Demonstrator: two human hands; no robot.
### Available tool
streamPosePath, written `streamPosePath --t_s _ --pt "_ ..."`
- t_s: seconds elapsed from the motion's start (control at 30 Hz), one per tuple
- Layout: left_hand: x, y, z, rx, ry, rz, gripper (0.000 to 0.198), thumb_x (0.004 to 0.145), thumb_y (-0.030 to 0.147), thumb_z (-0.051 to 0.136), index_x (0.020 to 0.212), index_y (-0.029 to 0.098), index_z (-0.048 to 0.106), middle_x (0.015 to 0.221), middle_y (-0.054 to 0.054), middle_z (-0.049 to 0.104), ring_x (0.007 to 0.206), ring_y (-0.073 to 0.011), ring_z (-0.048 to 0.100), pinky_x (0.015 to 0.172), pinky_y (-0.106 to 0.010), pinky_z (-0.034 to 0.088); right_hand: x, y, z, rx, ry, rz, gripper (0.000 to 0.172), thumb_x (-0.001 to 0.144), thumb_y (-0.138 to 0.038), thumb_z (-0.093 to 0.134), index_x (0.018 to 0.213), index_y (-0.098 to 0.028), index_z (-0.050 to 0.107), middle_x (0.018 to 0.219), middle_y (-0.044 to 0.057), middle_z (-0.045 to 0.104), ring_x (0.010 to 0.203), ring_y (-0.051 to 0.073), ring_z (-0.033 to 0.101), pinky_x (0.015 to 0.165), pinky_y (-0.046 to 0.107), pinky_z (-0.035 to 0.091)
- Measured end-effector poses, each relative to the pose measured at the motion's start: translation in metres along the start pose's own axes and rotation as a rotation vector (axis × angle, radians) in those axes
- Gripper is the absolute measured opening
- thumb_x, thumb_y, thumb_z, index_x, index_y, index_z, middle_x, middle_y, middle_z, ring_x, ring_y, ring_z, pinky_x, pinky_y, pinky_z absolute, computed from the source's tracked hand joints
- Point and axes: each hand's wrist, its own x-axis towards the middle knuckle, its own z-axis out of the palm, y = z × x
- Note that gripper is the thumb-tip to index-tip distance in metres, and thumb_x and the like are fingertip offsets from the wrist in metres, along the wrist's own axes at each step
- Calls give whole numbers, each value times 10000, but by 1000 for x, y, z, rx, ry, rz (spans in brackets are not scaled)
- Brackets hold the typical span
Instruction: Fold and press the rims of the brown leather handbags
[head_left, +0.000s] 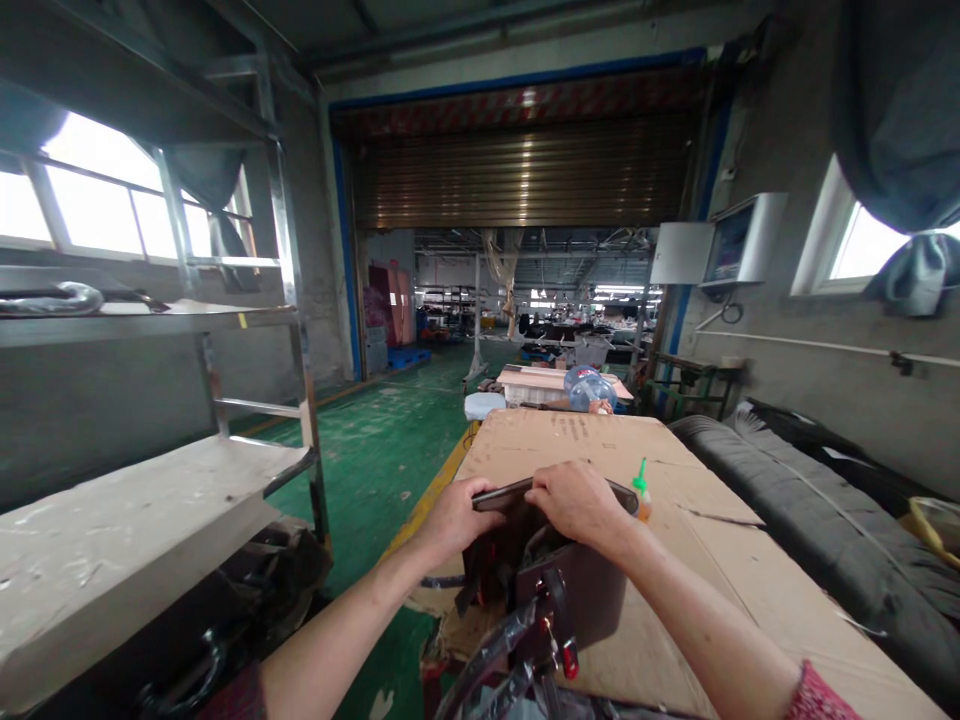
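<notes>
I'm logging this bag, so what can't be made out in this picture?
Head view:
bag rim: covered by the left hand and right hand.
bag bottom: behind its straps, cut by the lower edge.
small bottle label: too small.
far hall goods: too small.

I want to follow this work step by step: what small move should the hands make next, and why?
Probably press the flap down along its edge. The left hand and right hand both pinch this thin flap at the top of the dark bag, which stands on the cardboard. The bottle stands untouched beside the right hand.
</notes>
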Motion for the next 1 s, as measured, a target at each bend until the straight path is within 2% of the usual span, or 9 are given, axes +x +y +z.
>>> streamPosePath --t_s 0.2,0.4,0.6,0.77,0.9,1.0 --pt "0 -10 -3 -85 -35 -7 312 645 337 716 898 158 679 724 29 619 681 -147 543 589 -218 357 3 0 6 -60 28 69 261 896 -331 536 904 -170 741 877 152 714 869 310 674 744 368 508" --pt "-2 -11 -1 -102 -39 15 291 657 330 720 895 165 687 735 30 627 689 -145 547 610 -219 372 7 -1 9 -76 5 92 272 902 -317 514 925 -166 739 898 161 711 894 319 671 770 390 513" --pt "-7 -11 1 -175 -1 7 310 701 379 699 910 152 665 737 20 637 688 -146 553 613 -217 380 7 -3 8 -73 -33 130 293 916 -329 505 976 -152 731 949 178 701 950 302 659 822 365 499" --pt "-12 -16 -1 -247 37 41 329 782 444 631 942 161 680 842 -1 671 764 -155 571 687 -224 413 6 -3 8 -78 -39 129 297 918 -333 501 971 -149 728 946 178 701 941 299 661 827 371 499" --pt "-13 -19 1 -237 60 56 276 787 425 633 878 172 699 802 9 670 763 -152 567 706 -224 410 6 -3 8 -86 -37 127 293 920 -325 497 969 -150 727 937 175 702 946 290 661 832 370 502" --pt "-13 -17 2 -232 89 40 225 779 380 634 824 169 698 763 17 662 737 -143 558 698 -223 403 6 -2 8 -96 2 119 274 905 -322 516 932 -159 735 901 163 709 905 304 672 782 381 523"
